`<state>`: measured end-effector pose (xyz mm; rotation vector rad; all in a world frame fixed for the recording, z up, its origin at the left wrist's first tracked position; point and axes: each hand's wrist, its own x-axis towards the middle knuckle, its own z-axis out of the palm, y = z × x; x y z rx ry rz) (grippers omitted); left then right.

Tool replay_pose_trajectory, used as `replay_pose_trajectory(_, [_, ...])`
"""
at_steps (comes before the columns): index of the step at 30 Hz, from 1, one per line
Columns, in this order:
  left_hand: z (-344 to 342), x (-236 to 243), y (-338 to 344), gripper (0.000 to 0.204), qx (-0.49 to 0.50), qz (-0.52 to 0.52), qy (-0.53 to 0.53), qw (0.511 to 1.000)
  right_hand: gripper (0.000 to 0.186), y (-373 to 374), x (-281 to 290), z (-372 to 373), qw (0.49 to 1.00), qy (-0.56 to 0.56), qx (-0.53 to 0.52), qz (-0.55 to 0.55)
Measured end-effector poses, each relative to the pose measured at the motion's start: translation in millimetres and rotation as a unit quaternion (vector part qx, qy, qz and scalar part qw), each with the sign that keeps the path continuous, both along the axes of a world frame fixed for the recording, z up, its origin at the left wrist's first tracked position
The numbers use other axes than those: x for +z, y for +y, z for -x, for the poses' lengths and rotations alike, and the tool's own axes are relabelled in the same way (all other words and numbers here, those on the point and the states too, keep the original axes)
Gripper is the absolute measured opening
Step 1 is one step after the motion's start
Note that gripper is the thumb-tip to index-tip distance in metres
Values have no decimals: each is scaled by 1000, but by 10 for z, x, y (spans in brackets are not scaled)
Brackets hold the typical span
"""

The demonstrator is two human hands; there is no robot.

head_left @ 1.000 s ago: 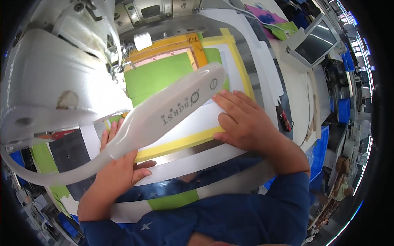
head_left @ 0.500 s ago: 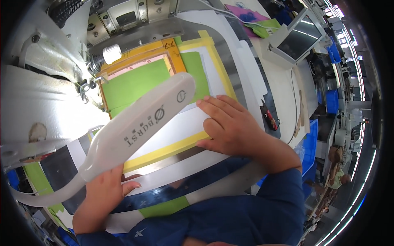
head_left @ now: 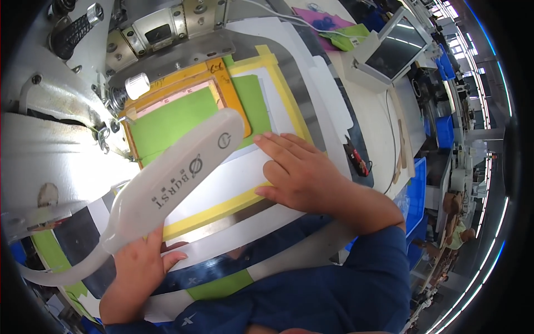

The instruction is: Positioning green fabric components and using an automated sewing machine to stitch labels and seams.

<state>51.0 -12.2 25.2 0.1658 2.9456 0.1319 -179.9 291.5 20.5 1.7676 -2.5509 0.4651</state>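
My right hand (head_left: 300,171) lies with fingers stretched out, its fingertips at the lower edge of a green sheet (head_left: 251,100). Its thumb rests near the yellow tape border (head_left: 222,207) around a white sheet (head_left: 214,183). A yellow-orange frame (head_left: 236,100) sits over the green sheet, with more green inside it. Low on the left, my left hand (head_left: 140,261) rests by the front edge of the metal plate, its thumb apart from the fingers. A white lamp head (head_left: 172,178) hides some of its fingertips and part of the sheets.
A metal machine body (head_left: 50,161) with a white knob (head_left: 137,86) stands at the left. On the table to the right are red-and-black snips (head_left: 357,158), a screen (head_left: 396,47) and a blue bin (head_left: 414,195). A pink sheet (head_left: 317,21) lies at the back.
The whole view has shifted slightly, so most things sit a little further left. Both hands keep about the same place on the sheets and plate.
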Motion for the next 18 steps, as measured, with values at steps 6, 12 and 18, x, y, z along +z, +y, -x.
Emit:
replay_pose_trajectory(6, [64,42,85,104,29,-41,17,999,36,5,-26,10,999,-25,13,-39])
replay_pose_trajectory(12, [151,-53,152,98,18,-67,70,995,36,84,-6,-17,998,27,7,-52])
replay_pose_trajectory(18, [110,-30,137,98,42,-91,51,994,39,-7,38,-4,998,26,8,-57])
